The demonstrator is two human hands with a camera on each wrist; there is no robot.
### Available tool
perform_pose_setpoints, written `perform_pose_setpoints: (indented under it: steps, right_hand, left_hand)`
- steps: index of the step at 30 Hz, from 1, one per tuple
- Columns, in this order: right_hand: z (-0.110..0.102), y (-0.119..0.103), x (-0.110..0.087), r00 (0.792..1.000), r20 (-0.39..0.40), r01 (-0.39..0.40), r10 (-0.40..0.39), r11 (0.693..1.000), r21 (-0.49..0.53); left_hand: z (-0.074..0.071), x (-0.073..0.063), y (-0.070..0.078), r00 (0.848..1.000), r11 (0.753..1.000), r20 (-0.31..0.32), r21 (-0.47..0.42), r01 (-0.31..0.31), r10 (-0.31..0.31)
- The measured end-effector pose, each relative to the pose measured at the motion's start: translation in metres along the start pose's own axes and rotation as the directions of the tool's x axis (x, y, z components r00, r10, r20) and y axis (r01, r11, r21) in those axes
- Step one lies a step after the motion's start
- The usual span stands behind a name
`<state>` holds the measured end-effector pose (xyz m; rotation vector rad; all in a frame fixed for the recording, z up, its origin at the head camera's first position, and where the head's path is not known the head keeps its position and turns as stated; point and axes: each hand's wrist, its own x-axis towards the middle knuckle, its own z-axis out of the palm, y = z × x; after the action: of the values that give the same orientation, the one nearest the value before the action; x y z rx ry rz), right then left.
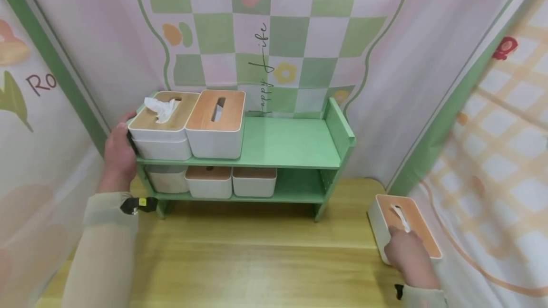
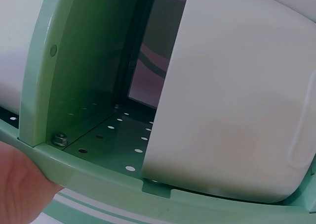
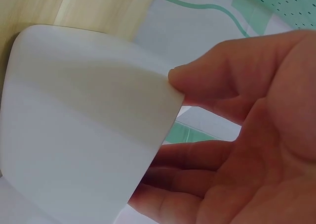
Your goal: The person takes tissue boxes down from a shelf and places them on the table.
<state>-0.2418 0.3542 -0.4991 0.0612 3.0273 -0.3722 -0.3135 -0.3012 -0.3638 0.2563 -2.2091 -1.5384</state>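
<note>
At the left end of the green two-tier shelf, my left hand rests against the outer side, beside a white tissue box with a wooden lid and a tissue sticking out. Its fingers are largely hidden; whether they curl round the side panel I cannot tell. In the left wrist view, part of that hand lies against the shelf's green edge. Far right on the table, my right hand grips another wood-lidded tissue box, its thumb at the rim in the right wrist view.
An orange-wood-lidded box stands beside the first on the top tier. Three more white boxes fill the left of the lower tier, including a middle one. A printed curtain hangs behind the wooden table and along both sides.
</note>
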Motion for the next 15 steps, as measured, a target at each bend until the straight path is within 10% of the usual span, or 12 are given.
perform_pose_setpoints:
  steps: [15]
  right_hand:
    - [0.0009, 0.0044, 0.0007, 1.0, -0.015, 0.014, -0.013, 1.0, 0.015]
  left_hand:
    - [-0.0015, 0.0011, 0.0002, 1.0, 1.0, 0.024, -0.006, 0.014, -0.013]
